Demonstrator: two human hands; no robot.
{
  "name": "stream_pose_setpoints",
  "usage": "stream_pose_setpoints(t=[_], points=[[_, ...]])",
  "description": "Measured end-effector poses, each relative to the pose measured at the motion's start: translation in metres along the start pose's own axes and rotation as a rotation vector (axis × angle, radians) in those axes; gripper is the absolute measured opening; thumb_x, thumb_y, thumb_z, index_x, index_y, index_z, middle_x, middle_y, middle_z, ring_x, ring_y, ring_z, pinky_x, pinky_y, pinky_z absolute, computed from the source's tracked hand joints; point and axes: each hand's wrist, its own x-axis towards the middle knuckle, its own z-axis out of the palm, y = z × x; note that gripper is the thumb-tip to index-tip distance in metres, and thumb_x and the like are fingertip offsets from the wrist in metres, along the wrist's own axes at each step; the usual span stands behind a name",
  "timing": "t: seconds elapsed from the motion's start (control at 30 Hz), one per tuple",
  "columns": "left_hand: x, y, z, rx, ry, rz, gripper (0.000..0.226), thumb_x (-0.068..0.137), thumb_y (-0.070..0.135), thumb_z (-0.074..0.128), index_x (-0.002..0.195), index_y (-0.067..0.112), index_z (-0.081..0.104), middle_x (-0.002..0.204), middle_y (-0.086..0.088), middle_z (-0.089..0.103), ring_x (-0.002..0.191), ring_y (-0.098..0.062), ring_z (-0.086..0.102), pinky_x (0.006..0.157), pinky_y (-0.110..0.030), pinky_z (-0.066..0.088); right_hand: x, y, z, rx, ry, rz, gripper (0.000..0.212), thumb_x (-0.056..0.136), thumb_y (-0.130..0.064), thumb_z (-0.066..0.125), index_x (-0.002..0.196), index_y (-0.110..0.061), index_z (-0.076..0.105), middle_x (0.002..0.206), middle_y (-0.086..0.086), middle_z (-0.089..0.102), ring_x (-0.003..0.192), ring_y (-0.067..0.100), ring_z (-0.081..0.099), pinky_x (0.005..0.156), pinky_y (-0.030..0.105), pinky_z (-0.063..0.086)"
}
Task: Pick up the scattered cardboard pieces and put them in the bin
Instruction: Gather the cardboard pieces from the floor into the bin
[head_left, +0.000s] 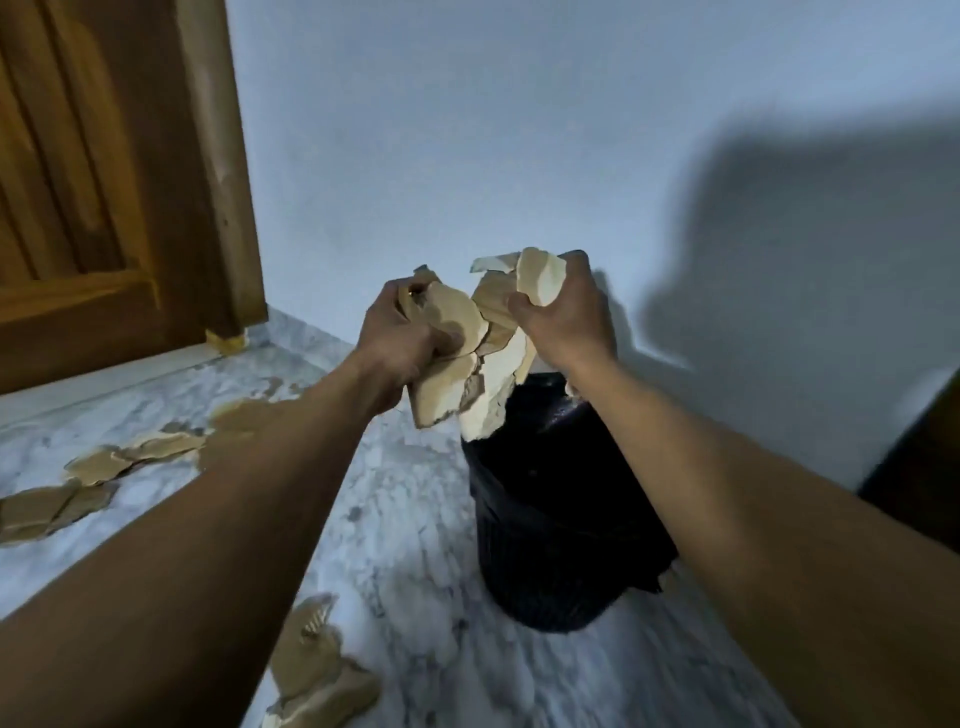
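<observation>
Cardboard pieces (457, 364) are bunched between my two hands, right over the bin (561, 499). My left hand (400, 332) and right hand (566, 317) both have fingers (522, 306) curled tight round the wad. More scraps (130, 457) lie on the floor (405, 519), left of the bin.

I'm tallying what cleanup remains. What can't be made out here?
Head view:
- inside of the bin: dark, partly behind the held cardboard pieces and right hand.
- floor pieces at left: partly behind the left forearm, blurred.
- bottom pile: cut by the lower edge.
- dark shape, right: cut by frame edge.
</observation>
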Motion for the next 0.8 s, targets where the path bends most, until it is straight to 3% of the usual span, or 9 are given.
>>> stream_pose_setpoints(t=[0.13, 0.2, 0.27, 0.37, 0.43, 0.53, 0.67, 0.8], points=[[0.000, -0.017, 0.076, 0.114, -0.117, 0.030, 0.067, 0.073, 0.005, 0.082, 0.130, 0.026, 0.054, 0.115, 0.014, 0.059, 0.099, -0.006, 0.060, 0.072, -0.019, 0.051, 0.003, 0.058, -0.053, -0.146, 0.082, 0.116, 0.053, 0.074, -0.058, 0.066, 0.110, -0.028, 0.041, 0.087, -0.007, 0.057, 0.081, 0.026, 0.057, 0.068, 0.034, 0.045], [-0.004, -0.033, 0.103, 0.181, -0.157, 0.023, 0.065, 0.072, 0.016, 0.087, 0.127, 0.027, 0.052, 0.106, 0.015, 0.059, 0.090, -0.002, 0.060, 0.062, -0.011, 0.048, -0.006, 0.085, -0.063, -0.191, 0.043, 0.159, 0.046, 0.075, -0.061, 0.059, 0.104, -0.034, 0.036, 0.080, -0.011, 0.054, 0.074, 0.023, 0.051, 0.061, 0.031, 0.039], [-0.010, -0.047, 0.120, 0.249, -0.206, -0.004, 0.067, 0.071, 0.030, 0.090, 0.126, 0.027, 0.052, 0.100, 0.014, 0.058, 0.083, 0.000, 0.059, 0.059, -0.014, 0.047, -0.017, 0.104, -0.066, -0.135, -0.001, 0.202, 0.035, 0.078, -0.058, 0.056, 0.101, -0.036, 0.041, 0.086, -0.014, 0.057, 0.077, 0.018, 0.053, 0.062, 0.028, 0.039], [-0.013, -0.060, 0.128, 0.305, -0.270, -0.071, 0.080, 0.077, 0.044, 0.084, 0.143, 0.023, 0.045, 0.113, 0.005, 0.063, 0.105, -0.017, 0.064, 0.088, -0.031, 0.054, -0.027, 0.121, -0.071, -0.071, -0.058, 0.280, 0.028, 0.085, -0.051, 0.055, 0.106, -0.032, 0.056, 0.109, -0.003, 0.062, 0.095, 0.017, 0.059, 0.082, 0.031, 0.043], [-0.016, -0.062, 0.123, 0.306, -0.271, -0.085, 0.085, 0.081, 0.051, 0.079, 0.150, 0.023, 0.039, 0.131, -0.001, 0.062, 0.122, -0.024, 0.058, 0.103, -0.037, 0.048, -0.031, 0.121, -0.075, -0.054, -0.068, 0.294, 0.032, 0.087, -0.049, 0.052, 0.110, -0.028, 0.061, 0.117, 0.002, 0.062, 0.100, 0.017, 0.059, 0.085, 0.031, 0.043], [-0.022, -0.057, 0.109, 0.331, -0.184, -0.065, 0.074, 0.088, 0.063, 0.064, 0.149, 0.026, 0.044, 0.147, -0.008, 0.050, 0.132, -0.026, 0.051, 0.106, -0.034, 0.041, -0.035, 0.107, -0.078, -0.080, -0.067, 0.281, 0.038, 0.089, -0.053, 0.047, 0.113, -0.026, 0.060, 0.125, 0.002, 0.058, 0.104, 0.017, 0.057, 0.089, 0.033, 0.044], [-0.039, -0.062, 0.063, 0.349, -0.044, -0.044, 0.056, 0.093, 0.059, 0.057, 0.139, 0.028, 0.056, 0.141, -0.005, 0.058, 0.124, -0.024, 0.058, 0.108, -0.038, 0.043, -0.050, 0.073, -0.065, -0.084, -0.134, 0.188, 0.043, 0.092, -0.053, 0.049, 0.125, -0.027, 0.055, 0.133, 0.002, 0.052, 0.097, 0.012, 0.051, 0.084, 0.029, 0.036], [-0.076, -0.091, -0.014, 0.539, 0.037, -0.046, 0.050, 0.097, 0.054, 0.054, 0.137, 0.024, 0.058, 0.141, -0.008, 0.059, 0.126, -0.027, 0.056, 0.099, -0.036, 0.041, -0.084, 0.027, -0.028, -0.130, -0.240, 0.048, 0.047, 0.094, -0.053, 0.047, 0.133, -0.027, 0.050, 0.137, 0.001, 0.048, 0.103, 0.016, 0.057, 0.089, 0.035, 0.043]])
